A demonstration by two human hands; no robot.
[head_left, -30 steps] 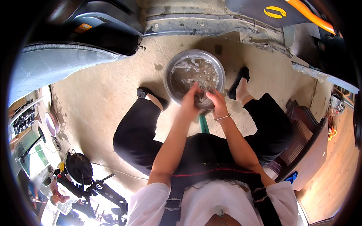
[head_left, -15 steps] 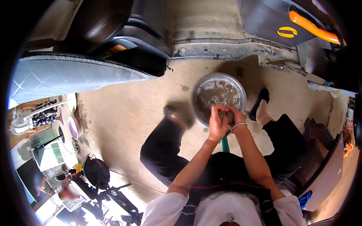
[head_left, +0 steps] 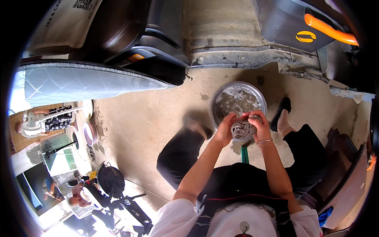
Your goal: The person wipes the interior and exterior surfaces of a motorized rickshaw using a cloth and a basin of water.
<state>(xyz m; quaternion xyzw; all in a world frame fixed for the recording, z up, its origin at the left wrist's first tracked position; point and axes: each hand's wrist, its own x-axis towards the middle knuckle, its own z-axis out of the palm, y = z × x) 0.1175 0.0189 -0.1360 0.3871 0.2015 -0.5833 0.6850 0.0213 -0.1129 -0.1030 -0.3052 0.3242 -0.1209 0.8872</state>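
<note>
A round metal basin (head_left: 221,98) with soapy water stands on the concrete floor between my feet. My left hand (head_left: 225,129) and my right hand (head_left: 258,124) both grip a bunched wet grey cloth (head_left: 241,129) over the basin's near rim. The cloth sits squeezed between the two hands. A bangle circles my right wrist. A green hose or handle (head_left: 244,154) shows just below the hands, partly hidden by my lap.
A grey quilted mat (head_left: 79,83) and dark seats lie at the left and top. A grey case with an orange handle (head_left: 327,29) stands at the top right. Dark wooden furniture (head_left: 347,158) is at the right. A black stand and small items crowd the lower left.
The view has swung, so basin and hands sit further right and lower. My hands have drawn the cloth toward the basin's near rim, still gripping it.
</note>
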